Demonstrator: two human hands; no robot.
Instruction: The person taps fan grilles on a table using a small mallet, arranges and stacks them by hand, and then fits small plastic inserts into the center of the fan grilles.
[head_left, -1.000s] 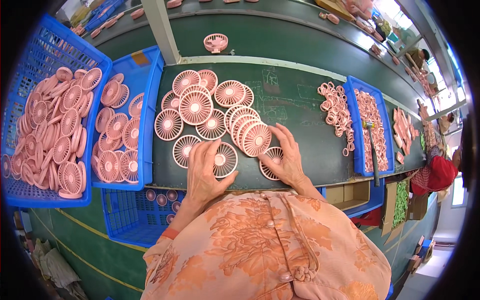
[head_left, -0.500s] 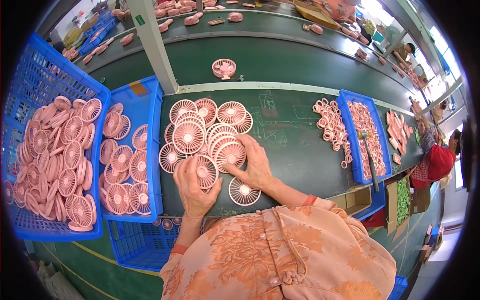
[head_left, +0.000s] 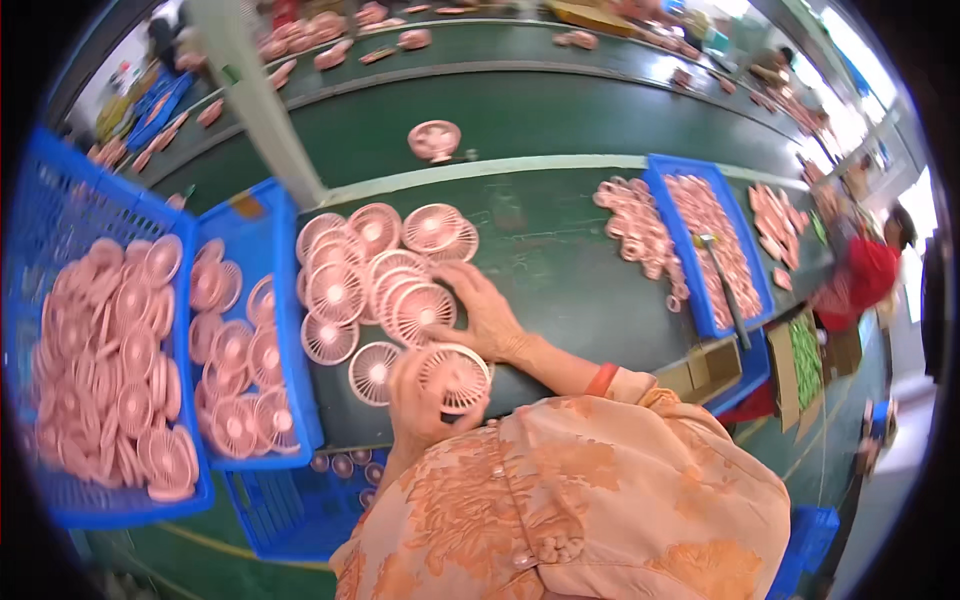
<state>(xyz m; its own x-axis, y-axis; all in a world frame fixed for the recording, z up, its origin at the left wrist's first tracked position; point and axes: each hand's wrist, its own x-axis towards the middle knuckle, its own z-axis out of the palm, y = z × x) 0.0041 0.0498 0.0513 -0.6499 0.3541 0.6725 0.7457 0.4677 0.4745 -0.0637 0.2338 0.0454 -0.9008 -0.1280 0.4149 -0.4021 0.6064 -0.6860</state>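
Note:
My left hand (head_left: 415, 398), blurred by motion, is closed on the left side of a round pink fan grille (head_left: 460, 376) near the table's front edge. Thumb and fingers of my right hand (head_left: 490, 312) are wrapped round the right edge of another grille (head_left: 420, 314), which lies at the front of an overlapping row. Just left of my left hand, a single grille (head_left: 371, 374) lies flat on the green table. More pink grilles (head_left: 336, 292) are heaped beyond it, several stacked on one another.
At left stand a large blue crate (head_left: 110, 498) and a smaller blue bin (head_left: 305, 400), both full of grilles. Pink rings (head_left: 638, 225) lie loose beside a blue tray (head_left: 655, 190), where a hammer (head_left: 727, 285) rests. A fan body (head_left: 435, 140) sits beyond the pale rail. A person (head_left: 868, 280) works at right.
My left hand has moved right, off one grille and onto the one nearest me, which looks raised and tilted. My right hand keeps its place at the row. The whole view has shifted.

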